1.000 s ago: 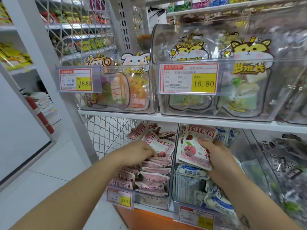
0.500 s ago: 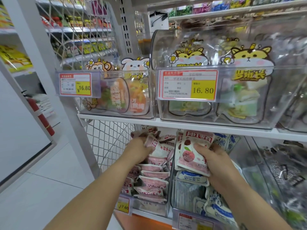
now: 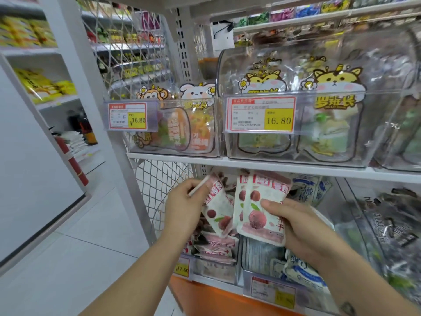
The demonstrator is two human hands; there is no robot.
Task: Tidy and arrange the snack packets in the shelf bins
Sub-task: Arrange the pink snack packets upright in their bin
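The left hand [image 3: 184, 207] grips one pink packet [image 3: 218, 210] by its top edge, fingers curled round it, with a pink pile [image 3: 216, 246] below the fingertips. Just right of them, the right hand [image 3: 303, 226] clamps a stack [image 3: 259, 201] of like packets, thumb across the front, above blue packets [image 3: 298, 272].

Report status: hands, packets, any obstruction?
Left hand grips one pink packet. Right hand holds stacked pink packets, over the lower bins. Nothing seen blocking.
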